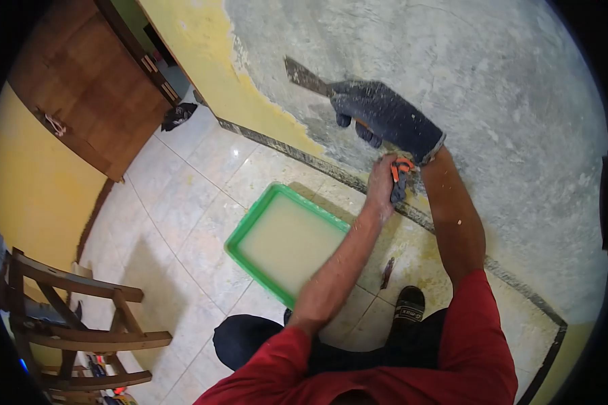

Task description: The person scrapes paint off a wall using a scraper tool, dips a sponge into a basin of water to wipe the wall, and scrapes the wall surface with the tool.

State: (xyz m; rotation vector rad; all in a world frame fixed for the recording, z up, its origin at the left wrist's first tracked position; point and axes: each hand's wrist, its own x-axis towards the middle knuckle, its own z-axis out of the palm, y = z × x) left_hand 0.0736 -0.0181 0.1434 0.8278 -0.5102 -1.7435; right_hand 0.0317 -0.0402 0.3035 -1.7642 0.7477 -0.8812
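My right hand (388,118), in a dark dusty work glove, is closed round the handle of a scraper (309,77). A bit of orange shows between the gloved fingers. The scraper's worn metal blade points to the upper left, over the bare grey part of the wall (412,47). My left hand (381,181) is bare and sits lower, close to the right wrist and the foot of the wall. It grips a small orange and dark grey object (400,177) whose kind I cannot make out. Below the left hand stands a green tub (253,216) of cloudy, pale liquid.
Yellow paint (196,40) covers the wall's left part. A dark skirting strip (277,145) edges the tiled floor (203,223), which has yellowish residue near my shoe (408,307). A dark flat scrap (387,273) lies there. Wooden furniture (91,337) stands lower left, a wooden door (88,74) upper left.
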